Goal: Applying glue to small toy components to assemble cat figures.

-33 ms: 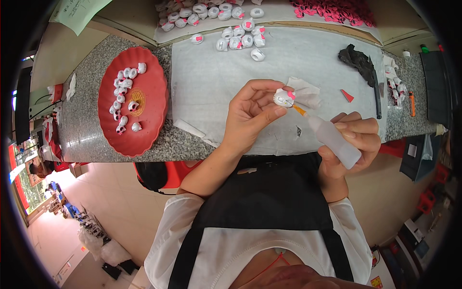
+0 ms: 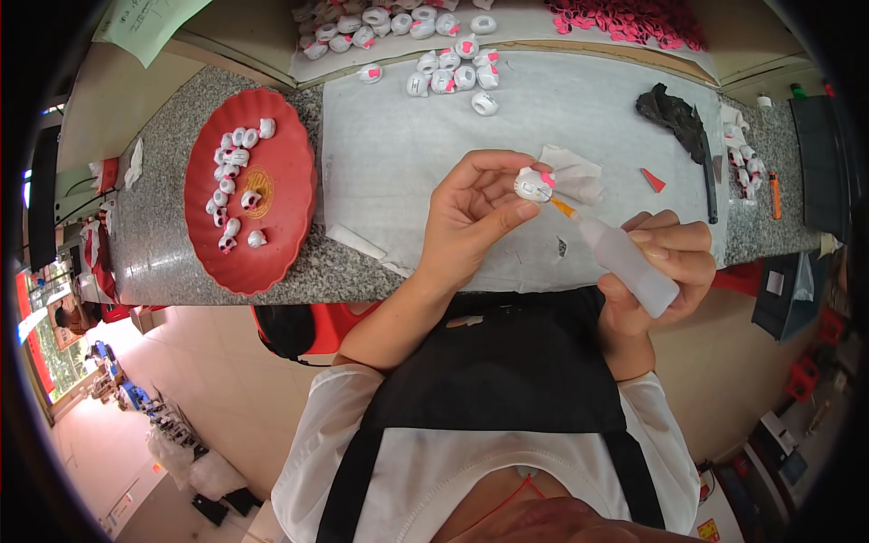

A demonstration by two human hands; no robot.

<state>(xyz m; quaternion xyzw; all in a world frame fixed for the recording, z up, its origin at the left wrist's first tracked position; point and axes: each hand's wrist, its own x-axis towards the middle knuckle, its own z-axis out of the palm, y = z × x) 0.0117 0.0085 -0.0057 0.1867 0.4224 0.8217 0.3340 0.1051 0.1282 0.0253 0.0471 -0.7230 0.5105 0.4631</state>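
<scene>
Between the thumb and fingers of my left hand (image 2: 472, 213) is a small white cat-head piece (image 2: 532, 185) with a pink bow. My right hand (image 2: 665, 262) is wrapped round a translucent white squeeze bottle (image 2: 632, 269), which lies tilted. Its orange nozzle (image 2: 562, 207) reaches to the lower right edge of the cat head; whether it touches is too fine to tell. Both hands are above the white paper sheet (image 2: 389, 163) on the table. Behind the cat head lies a crumpled white tissue (image 2: 574, 172).
At left stands a red scalloped plate (image 2: 290, 208) with several cat heads. More white pieces (image 2: 448, 72) lie at the back, near a heap of pink bits (image 2: 625, 23). A black crumpled plastic bag (image 2: 670, 113), a red triangular scrap (image 2: 653, 180) and an orange pen-like stick (image 2: 775, 195) are at right.
</scene>
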